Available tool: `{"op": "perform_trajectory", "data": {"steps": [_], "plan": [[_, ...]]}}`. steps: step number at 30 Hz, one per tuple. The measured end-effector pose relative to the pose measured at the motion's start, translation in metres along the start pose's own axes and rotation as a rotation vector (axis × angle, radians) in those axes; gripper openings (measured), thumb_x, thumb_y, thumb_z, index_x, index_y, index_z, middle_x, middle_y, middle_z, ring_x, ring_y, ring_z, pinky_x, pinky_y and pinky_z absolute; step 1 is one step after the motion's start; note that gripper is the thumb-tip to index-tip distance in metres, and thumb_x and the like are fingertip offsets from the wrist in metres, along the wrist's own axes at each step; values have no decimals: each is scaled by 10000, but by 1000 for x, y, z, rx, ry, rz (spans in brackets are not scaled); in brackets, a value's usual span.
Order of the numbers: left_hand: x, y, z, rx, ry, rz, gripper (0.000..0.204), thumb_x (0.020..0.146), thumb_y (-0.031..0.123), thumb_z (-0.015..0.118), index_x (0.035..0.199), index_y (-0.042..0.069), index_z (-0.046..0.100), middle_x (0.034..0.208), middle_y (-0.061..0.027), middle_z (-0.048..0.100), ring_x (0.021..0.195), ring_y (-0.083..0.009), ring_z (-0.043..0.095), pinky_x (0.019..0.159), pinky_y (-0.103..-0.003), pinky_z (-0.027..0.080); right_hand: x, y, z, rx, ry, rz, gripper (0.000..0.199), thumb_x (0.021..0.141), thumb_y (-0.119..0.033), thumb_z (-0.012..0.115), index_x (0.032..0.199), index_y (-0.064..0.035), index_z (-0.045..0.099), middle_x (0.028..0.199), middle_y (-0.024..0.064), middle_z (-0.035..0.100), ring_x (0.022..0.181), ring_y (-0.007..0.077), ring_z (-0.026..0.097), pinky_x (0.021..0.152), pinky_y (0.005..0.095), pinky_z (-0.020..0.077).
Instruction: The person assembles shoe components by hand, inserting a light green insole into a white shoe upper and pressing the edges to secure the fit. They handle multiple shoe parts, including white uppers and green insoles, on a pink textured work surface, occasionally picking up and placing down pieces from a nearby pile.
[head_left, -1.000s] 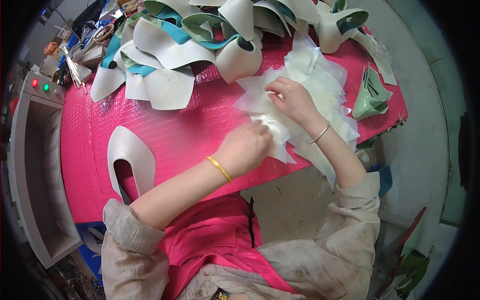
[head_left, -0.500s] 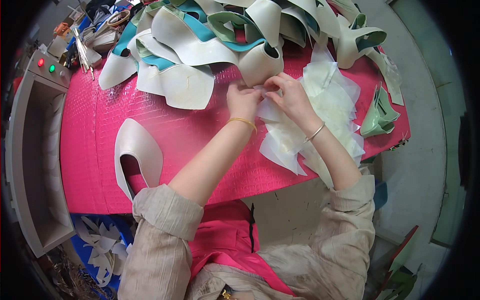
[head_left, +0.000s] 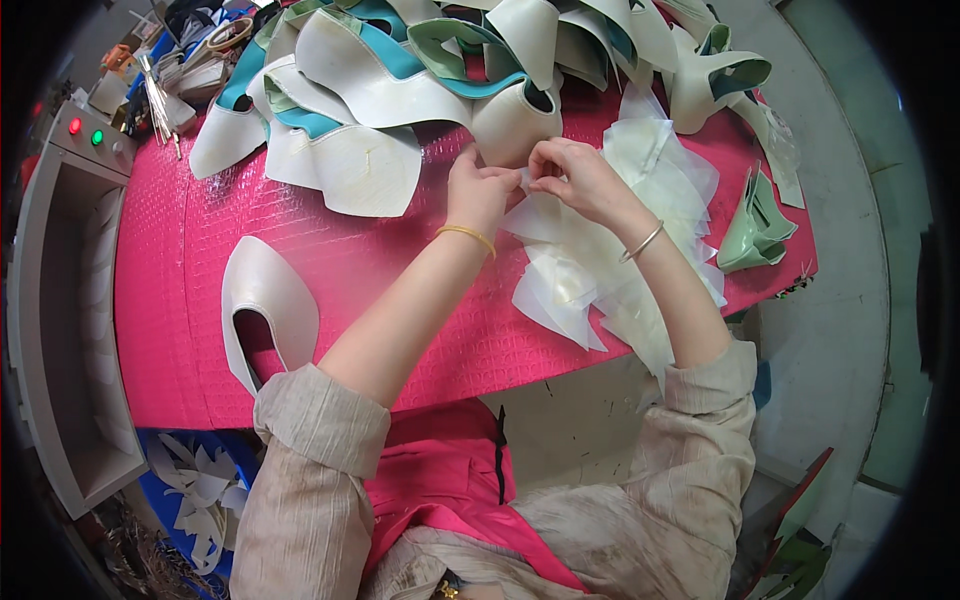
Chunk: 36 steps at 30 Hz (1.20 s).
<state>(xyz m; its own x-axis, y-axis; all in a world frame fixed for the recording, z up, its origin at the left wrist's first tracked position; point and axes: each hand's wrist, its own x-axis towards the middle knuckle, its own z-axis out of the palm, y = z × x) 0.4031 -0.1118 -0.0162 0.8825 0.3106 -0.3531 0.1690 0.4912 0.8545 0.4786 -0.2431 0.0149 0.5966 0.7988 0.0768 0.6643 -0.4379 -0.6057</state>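
Left hand (head_left: pixel 477 195) has neared my right hand (head_left: pixel 585 184), both curled near pale sheets (head_left: pixel 562 278), grip unclear; heaped uppers (head_left: pixel 390 95) crowd ahead, one lone upper (head_left: pixel 268 278) left, one green piece (head_left: pixel 752 236) right.

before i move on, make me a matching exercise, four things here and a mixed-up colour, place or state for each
Things
1 left hand
2 right hand
3 sheets
4 bin

Descriptions
A pale, thin, overlapping
B silver bangle at its wrist
C blue, with white scraps inside
D gold bangle at its wrist

Pairs: 1-D, 2-B, 3-A, 4-C
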Motion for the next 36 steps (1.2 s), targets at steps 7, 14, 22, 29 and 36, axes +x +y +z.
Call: {"op": "perform_trajectory", "data": {"steps": [7, 14, 22, 29, 36], "plan": [[11, -14, 5, 214, 160, 37, 472, 744, -125, 539, 1155, -17, 334, 839, -167, 577, 717, -229, 609, 626, -307, 536, -23, 25, -11, 679, -82, 122, 93, 801, 0, 577, 840, -14, 494, 770, 33, 536, 625, 98, 530, 589, 237, 465], [12, 1, -19, 855, 126, 331, 270, 742, -43, 572, 978, -1, 450, 838, -127, 595, 725, -225, 610, 602, -315, 504, -53, 34, -20, 901, 147, 177, 109, 822, -3, 560, 914, -26, 506, 835, 32, 534, 725, 99, 566, 669, 230, 495], [-58, -40, -9, 1390, -246, 950, 241, 745, 52, 485, 984, 15, 480, 1095, -178, 527, 997, -296, 521, 808, -383, 461, -49, 46, -53, 493, -9, 28, 93, 742, 71, 578, 824, 29, 580, 857, 58, 507, 760, 137, 565, 669, 248, 501], [-64, -28, 10, 1640, -330, 848, 259, 736, 126, 534, 962, 2, 499, 1138, -206, 498, 1003, -294, 515, 760, -368, 471, -175, 62, -236, 366, 889, 2, 107, 843, -15, 541, 935, -37, 589, 895, 17, 578, 828, 82, 547, 740, 216, 438], [-123, 99, -4, 451, -548, -151, 455, 805, 333, 617, 1040, -54, 570, 942, -120, 597, 851, -153, 579, 685, -293, 468, -118, -119, -52, -785, 591, -257, 140, 734, -27, 586, 871, -43, 609, 796, 84, 582, 740, 216, 575, 662, 290, 459]]}}
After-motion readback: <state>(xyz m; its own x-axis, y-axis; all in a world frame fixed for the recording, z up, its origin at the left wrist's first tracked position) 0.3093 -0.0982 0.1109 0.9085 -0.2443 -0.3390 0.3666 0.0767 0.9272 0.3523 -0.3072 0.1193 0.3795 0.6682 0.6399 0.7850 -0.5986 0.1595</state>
